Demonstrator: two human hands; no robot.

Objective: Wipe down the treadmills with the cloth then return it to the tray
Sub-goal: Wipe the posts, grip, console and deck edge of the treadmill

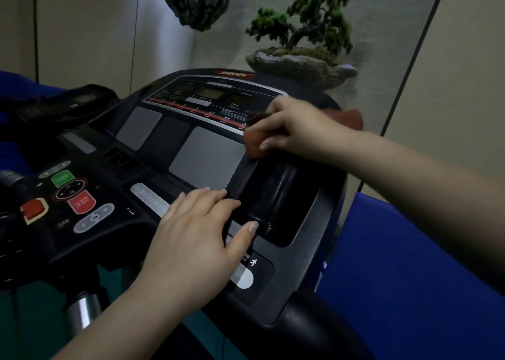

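A black treadmill console [169, 141] fills the middle of the view, with a display strip at the top and grey panels below. My right hand [295, 125] grips a reddish-brown cloth [252, 142] against the console's upper right part, just above a dark recessed holder [276, 196]. More of the cloth shows behind the hand, at the console's right edge. My left hand [199, 239] rests flat on the lower right of the console, fingers spread, beside the recess.
Green and red buttons [72, 193] and a red safety key [34, 209] sit on the console's lower left. A second treadmill console [68, 103] stands at the left. A bonsai decoration [303, 45] hangs on the wall behind. A blue surface [410, 277] lies to the right.
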